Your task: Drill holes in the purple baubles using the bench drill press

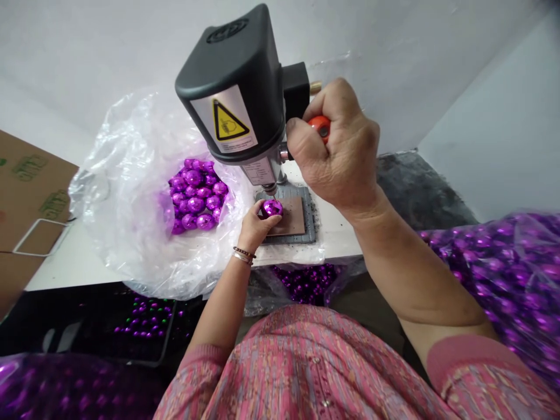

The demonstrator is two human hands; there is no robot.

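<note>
My left hand is closed round a shiny purple faceted ball, held on a brown board beneath the chuck of a drill press. The bit's tip is close to the top of the ball; whether it touches I cannot tell. Higher up on the right, my right hand grips the red-knobbed feed handle of the press. Under the board lies the grey base plate, with dark shavings around it.
Left of the press, an open clear plastic bag holds many purple balls. A cardboard box stands at the far left. Larger bags of purple balls lie at the right and below the white table. A wall rises behind.
</note>
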